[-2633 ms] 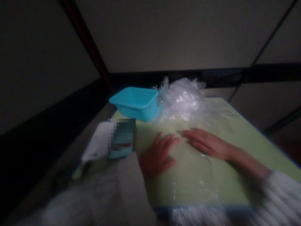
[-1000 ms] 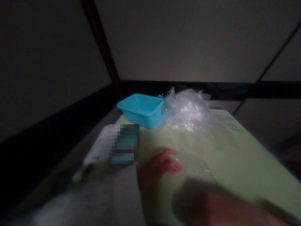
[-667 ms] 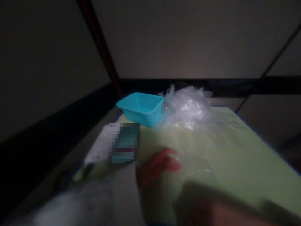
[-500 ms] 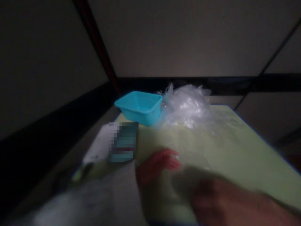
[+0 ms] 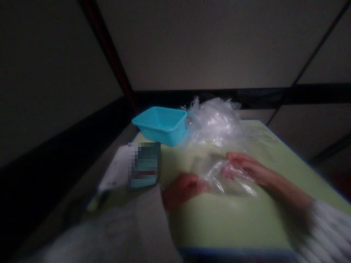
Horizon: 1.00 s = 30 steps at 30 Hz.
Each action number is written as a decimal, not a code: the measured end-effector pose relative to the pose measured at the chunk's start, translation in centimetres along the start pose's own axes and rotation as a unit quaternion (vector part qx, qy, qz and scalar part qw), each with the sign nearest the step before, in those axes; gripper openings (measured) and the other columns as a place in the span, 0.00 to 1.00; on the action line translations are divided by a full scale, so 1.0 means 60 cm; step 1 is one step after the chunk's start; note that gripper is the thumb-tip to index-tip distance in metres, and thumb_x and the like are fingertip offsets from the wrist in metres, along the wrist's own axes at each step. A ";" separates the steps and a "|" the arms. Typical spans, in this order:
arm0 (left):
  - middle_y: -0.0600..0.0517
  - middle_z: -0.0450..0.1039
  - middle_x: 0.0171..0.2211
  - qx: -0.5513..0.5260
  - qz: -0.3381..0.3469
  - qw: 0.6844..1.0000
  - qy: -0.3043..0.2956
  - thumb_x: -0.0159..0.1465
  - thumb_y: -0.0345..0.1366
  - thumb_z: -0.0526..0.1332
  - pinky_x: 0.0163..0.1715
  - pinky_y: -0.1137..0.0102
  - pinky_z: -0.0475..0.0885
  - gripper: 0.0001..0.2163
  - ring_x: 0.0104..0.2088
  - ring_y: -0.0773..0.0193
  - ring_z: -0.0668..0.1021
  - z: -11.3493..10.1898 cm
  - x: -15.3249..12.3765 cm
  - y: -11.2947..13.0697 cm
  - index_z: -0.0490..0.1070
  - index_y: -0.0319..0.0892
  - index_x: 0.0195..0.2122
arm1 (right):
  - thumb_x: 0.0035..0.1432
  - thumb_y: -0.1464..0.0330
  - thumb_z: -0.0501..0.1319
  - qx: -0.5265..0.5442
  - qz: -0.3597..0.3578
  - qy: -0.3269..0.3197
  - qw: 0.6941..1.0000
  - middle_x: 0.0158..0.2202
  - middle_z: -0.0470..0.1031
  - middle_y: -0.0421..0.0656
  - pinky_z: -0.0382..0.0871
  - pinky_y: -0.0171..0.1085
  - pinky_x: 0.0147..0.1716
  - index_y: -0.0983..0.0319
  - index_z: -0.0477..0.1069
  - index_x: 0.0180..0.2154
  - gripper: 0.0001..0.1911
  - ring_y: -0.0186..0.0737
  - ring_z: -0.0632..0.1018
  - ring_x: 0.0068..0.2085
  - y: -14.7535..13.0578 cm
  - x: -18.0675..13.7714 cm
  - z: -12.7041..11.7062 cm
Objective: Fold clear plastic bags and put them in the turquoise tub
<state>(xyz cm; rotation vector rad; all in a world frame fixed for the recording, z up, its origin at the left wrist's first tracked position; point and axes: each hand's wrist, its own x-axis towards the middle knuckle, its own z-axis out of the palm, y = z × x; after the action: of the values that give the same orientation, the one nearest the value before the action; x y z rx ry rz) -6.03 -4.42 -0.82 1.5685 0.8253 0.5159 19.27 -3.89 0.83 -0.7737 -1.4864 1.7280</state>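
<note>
A clear plastic bag [image 5: 218, 180] stretches between my two hands, low over the table. My left hand [image 5: 186, 186] pinches its left end, the fingers partly blurred. At the right end, my right hand [image 5: 244, 166] is closed on the bag; shiny plastic covers some of its fingers. Farther back lies a heap of crumpled clear plastic bags [image 5: 216, 122]. To the left of that heap stands a turquoise plastic basin [image 5: 161, 131], its visible inside bare.
The light green table [image 5: 233, 223] has a blue edge. On its left side are a pixelated dark object [image 5: 145, 168] and a white sheet [image 5: 117, 168]. A wall [image 5: 205, 44] rises behind the table.
My right hand has moved from the lower right up and inward to the bag, which is now spread between both hands. My left hand stays in nearly the same place.
</note>
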 end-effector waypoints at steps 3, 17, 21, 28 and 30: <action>0.50 0.78 0.32 -0.016 -0.009 1.000 0.008 0.57 0.45 0.62 0.41 0.68 0.69 0.14 0.39 0.57 0.77 0.002 0.008 -0.003 0.75 0.37 0.30 | 0.64 0.53 0.46 -0.033 0.018 0.015 0.999 0.34 0.79 0.46 0.74 0.38 0.30 0.59 0.67 0.33 0.19 0.42 0.80 0.35 -0.004 -0.010 -0.029; 0.48 0.78 0.33 -0.180 -0.087 0.980 0.002 0.54 0.43 0.67 0.45 0.61 0.72 0.13 0.39 0.56 0.80 -0.019 0.037 -0.020 0.71 0.37 0.30 | 0.51 0.57 0.66 -0.184 0.130 -0.025 0.974 0.29 0.79 0.44 0.73 0.35 0.31 0.65 0.72 0.30 0.16 0.37 0.79 0.30 -0.015 -0.041 -0.060; 0.47 0.78 0.33 -0.212 -0.100 0.972 0.008 0.51 0.41 0.69 0.44 0.61 0.73 0.14 0.38 0.55 0.81 -0.018 0.037 -0.006 0.71 0.37 0.33 | 0.54 0.54 0.62 -0.166 0.134 0.004 0.977 0.29 0.78 0.44 0.73 0.34 0.27 0.63 0.68 0.32 0.18 0.36 0.79 0.29 -0.010 -0.036 -0.050; 0.47 0.78 0.35 -0.264 -0.104 0.958 0.032 0.50 0.34 0.71 0.45 0.60 0.73 0.19 0.41 0.54 0.80 -0.024 0.035 -0.014 0.65 0.39 0.40 | 0.54 0.52 0.61 -0.177 0.163 0.036 0.970 0.25 0.76 0.42 0.72 0.34 0.24 0.63 0.65 0.32 0.19 0.36 0.78 0.26 -0.003 -0.033 -0.048; 0.47 0.78 0.36 -0.265 -0.090 0.959 0.051 0.51 0.34 0.70 0.45 0.60 0.73 0.22 0.41 0.55 0.80 -0.026 0.032 -0.016 0.62 0.40 0.43 | 0.53 0.53 0.62 -0.170 0.156 0.050 0.972 0.25 0.76 0.41 0.72 0.34 0.23 0.63 0.64 0.33 0.19 0.36 0.78 0.26 -0.002 -0.033 -0.047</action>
<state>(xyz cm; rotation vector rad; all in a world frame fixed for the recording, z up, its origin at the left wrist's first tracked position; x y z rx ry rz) -6.15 -1.91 -1.72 0.9712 0.8162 0.6280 22.70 -3.96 0.48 -1.3149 -1.6834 1.6393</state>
